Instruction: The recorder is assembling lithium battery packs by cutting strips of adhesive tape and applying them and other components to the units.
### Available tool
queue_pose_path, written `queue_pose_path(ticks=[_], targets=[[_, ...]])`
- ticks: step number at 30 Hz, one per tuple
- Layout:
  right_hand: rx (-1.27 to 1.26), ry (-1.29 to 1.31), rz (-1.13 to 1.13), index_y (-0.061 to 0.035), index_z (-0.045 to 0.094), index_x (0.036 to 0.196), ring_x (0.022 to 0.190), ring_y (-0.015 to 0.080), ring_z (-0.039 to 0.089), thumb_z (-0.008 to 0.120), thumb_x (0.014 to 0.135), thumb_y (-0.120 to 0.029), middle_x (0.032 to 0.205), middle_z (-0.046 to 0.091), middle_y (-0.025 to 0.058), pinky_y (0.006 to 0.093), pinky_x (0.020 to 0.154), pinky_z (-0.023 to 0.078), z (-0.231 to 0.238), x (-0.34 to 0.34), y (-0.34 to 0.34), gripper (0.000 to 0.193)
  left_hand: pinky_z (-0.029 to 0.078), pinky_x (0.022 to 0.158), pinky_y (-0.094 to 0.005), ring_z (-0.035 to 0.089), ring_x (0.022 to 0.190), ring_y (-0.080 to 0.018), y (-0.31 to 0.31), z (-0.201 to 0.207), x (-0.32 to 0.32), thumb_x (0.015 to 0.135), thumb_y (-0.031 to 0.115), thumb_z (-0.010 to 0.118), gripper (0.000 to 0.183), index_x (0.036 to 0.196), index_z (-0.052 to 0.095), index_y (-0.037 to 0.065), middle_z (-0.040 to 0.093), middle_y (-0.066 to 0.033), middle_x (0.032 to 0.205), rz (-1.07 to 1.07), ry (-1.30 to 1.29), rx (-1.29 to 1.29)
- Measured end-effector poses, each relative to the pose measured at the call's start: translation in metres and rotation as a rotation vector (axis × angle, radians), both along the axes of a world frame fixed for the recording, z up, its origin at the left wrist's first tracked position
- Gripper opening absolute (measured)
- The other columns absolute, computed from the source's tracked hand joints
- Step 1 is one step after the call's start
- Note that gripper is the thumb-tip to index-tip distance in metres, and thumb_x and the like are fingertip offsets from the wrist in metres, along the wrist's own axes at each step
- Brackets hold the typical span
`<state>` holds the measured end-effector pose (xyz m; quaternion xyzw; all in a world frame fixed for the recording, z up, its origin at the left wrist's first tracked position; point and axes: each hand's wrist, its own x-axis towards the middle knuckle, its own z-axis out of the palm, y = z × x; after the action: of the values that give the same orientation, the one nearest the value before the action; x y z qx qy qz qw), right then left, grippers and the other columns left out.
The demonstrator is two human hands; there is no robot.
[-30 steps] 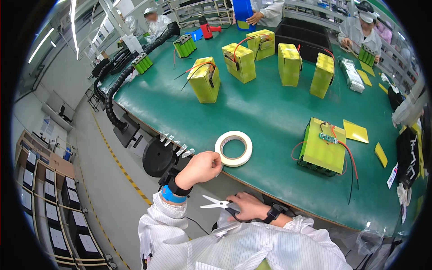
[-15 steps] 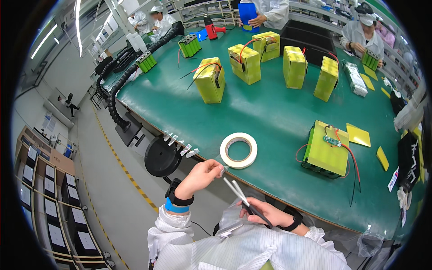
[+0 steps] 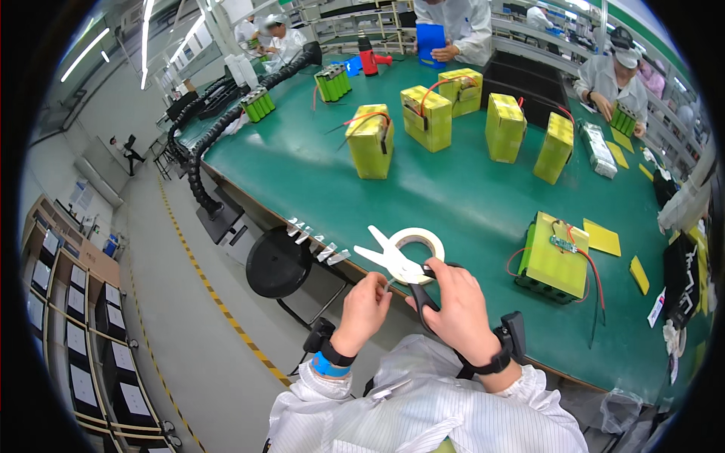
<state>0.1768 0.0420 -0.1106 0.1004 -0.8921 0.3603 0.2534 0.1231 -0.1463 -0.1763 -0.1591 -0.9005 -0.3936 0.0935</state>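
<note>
Close against my chest, over the near edge of the green table (image 3: 483, 189), I have both hands up together. My right hand (image 3: 453, 306) is wrapped around the black handles of the scissors (image 3: 396, 264), fingers clamped through the loops; the pale blades stand apart and point up and to the left, so the long axis runs from my right palm toward the far left. My left hand (image 3: 365, 306) sits just left of the blades, thumb and fingers pinched together on what looks like a thin strip of tape, too small for me to be sure. It is the nearer hand to the blade tips.

Just beyond the blades, the white tape roll (image 3: 415, 245) lies flat at the table's near edge, partly behind the scissors. Small cut strips (image 3: 313, 241) hang along that edge to the left. Right of the roll sits a yellow-green battery pack (image 3: 555, 257) with red wires. Beyond it the mat lies bare up to four upright yellow packs (image 3: 427, 117) farther off.
</note>
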Motion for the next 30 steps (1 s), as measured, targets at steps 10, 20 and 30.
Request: queue_pose_path(ticks=[10, 20, 30], targets=[[0.267, -0.047, 0.028, -0.0044, 0.053, 0.117, 0.096, 0.0298, 0.056, 0.082, 0.064, -0.02, 0.095, 0.059, 0.0111, 0.0408, 0.083, 0.042, -0.047, -0.042, -0.02, 0.063, 0.051, 0.062, -0.0382, 0.065, 0.07, -0.0271, -0.004, -0.017, 0.003, 0.079, 0.003, 0.068, 0.033, 0.106, 0.049, 0.003, 0.062, -0.0101, 0.075, -0.009, 0.043, 0.059], [0.293, -0.053, -0.016, -0.0033, 0.055, 0.116, 0.097, 0.0305, 0.057, 0.081, 0.065, -0.02, 0.095, 0.061, 0.0128, 0.0413, 0.083, 0.042, -0.042, -0.053, -0.013, 0.061, 0.049, 0.063, -0.039, 0.065, 0.071, -0.029, -0.02, 0.005, 0.009, 0.08, 0.002, 0.067, 0.035, 0.109, 0.047, 0.002, 0.063, -0.0108, 0.075, -0.109, -0.088, -0.014], [0.325, -0.056, -0.067, -0.0054, 0.055, 0.115, 0.098, 0.0311, 0.058, 0.08, 0.068, -0.02, 0.097, 0.064, 0.0122, 0.0414, 0.081, 0.042, -0.039, -0.066, -0.006, 0.055, 0.052, 0.065, -0.037, 0.066, 0.074, -0.026, -0.039, 0.015, 0.016, 0.079, 0.003, 0.067, 0.013, 0.089, 0.059, 0.003, 0.064, -0.0115, 0.078, -0.112, -0.06, -0.094]])
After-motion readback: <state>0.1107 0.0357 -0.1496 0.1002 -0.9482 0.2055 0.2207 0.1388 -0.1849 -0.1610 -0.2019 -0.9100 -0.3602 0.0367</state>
